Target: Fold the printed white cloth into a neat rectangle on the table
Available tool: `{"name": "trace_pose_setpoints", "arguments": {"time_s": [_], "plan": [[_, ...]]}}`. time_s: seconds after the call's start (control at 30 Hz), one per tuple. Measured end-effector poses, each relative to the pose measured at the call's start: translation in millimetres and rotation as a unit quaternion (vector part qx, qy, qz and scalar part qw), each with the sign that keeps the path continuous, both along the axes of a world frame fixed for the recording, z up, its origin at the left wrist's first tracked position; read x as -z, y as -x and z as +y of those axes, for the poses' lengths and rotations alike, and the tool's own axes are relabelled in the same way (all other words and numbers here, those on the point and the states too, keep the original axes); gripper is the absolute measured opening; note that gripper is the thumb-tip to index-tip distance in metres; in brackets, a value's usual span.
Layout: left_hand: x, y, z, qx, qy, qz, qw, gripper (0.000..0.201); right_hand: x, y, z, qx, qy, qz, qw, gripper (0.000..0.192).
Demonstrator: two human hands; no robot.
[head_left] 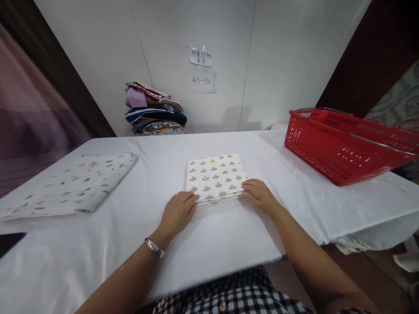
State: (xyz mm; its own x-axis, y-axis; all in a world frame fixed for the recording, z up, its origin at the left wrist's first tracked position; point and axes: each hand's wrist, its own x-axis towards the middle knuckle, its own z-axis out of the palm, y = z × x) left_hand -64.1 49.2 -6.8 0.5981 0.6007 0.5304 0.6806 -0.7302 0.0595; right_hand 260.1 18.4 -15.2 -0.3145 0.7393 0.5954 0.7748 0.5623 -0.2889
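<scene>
A folded white cloth point(216, 176) with grey, yellow and purple printed shapes lies flat in the middle of the table. My left hand point(179, 211) grips its near left corner, fingertips on top and the thumb at the near edge. At the near right corner, my right hand point(260, 196) pinches the cloth in the same way, with its thumb at the edge. Several layers show along the near fold. A silver bracelet point(154, 247) circles my left wrist.
Another folded white cloth point(75, 183) with dark marks lies at the left. A stack of folded fabrics point(155, 111) stands at the back left. A red plastic basket point(340, 152) sits at the right. Paper signs point(203, 80) hang on the wall behind the white-covered table point(137, 244).
</scene>
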Motion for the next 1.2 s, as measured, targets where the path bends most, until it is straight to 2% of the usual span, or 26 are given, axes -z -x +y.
{"name": "trace_pose_setpoints", "arguments": {"time_s": [0.1, 0.27, 0.5, 0.63, 0.87, 1.0, 1.2], "plan": [[0.2, 4.3, -3.4, -0.006, 0.005, -0.012, 1.0, 0.024, 0.8, -4.3, -2.2, -0.001, -0.004, -0.015, 1.0, 0.024], [2.5, 8.1, -7.6, -0.019, 0.001, -0.024, 1.0, 0.026, 6.1, -7.4, 2.6, 0.011, -0.006, -0.016, 1.0, 0.022], [6.4, 5.4, -9.3, -0.046, 0.024, -0.028, 0.998, 0.026, 6.3, -1.2, 5.9, 0.069, -0.014, -0.018, 0.997, 0.022], [6.7, 5.2, -10.9, -0.042, 0.033, -0.033, 0.998, 0.028, 6.4, -2.2, 2.1, 0.048, 0.015, -0.012, 0.999, 0.022], [8.1, 5.9, -13.0, -0.046, 0.031, -0.029, 0.998, 0.026, 11.4, -8.6, 1.4, 0.034, 0.024, -0.025, 0.999, 0.027], [6.8, 4.4, -13.1, -0.048, 0.036, -0.025, 0.998, 0.024, 14.1, -9.0, 4.9, 0.029, 0.003, -0.037, 0.999, 0.028], [5.0, 3.5, -14.2, -0.05, 0.047, -0.015, 0.998, 0.023, 17.2, -6.7, 4.9, 0.063, -0.024, -0.049, 0.997, 0.027]]}}
